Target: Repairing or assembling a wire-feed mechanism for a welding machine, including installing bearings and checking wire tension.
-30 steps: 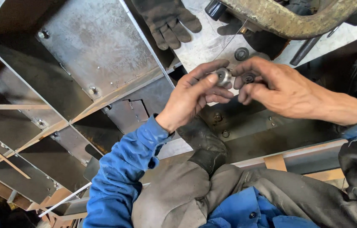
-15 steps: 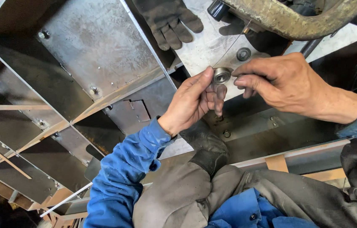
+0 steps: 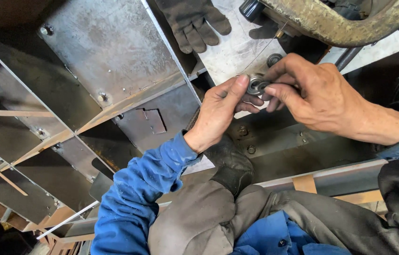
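We saw both hands meeting near the middle of the view, a little toward 1 o'clock. The left hand point(image 3: 218, 113) came up from a blue sleeve point(image 3: 138, 189) at 7 o'clock, and its fingers were closed on a small round metal ring point(image 3: 257, 85), something like a bearing or a thick washer. The right hand point(image 3: 317, 97) entered from 3 o'clock and pinched the same ring from the other side, so the two hands were together, both clamped on this one piece. The ring was held in the air, just above a pale metal plate point(image 3: 230, 56).

At 12 o'clock of the ring, on that plate, there was a second small round piece point(image 3: 274, 60), lying apart from the hands. Further toward 12 o'clock a dark work glove point(image 3: 192, 21) rested with its fingers pointing down, and at 1 o'clock a thick rusty curved bar point(image 3: 341, 23) crossed the top edge.

To the 9 o'clock side we saw a steel frame with slanted sheet panels point(image 3: 110, 52) and several bolts on it. Below the hands, at 6 o'clock, a dark steel part with two bolts point(image 3: 249, 141) was visible, and lower still the grey trousers point(image 3: 199, 222) of the person.
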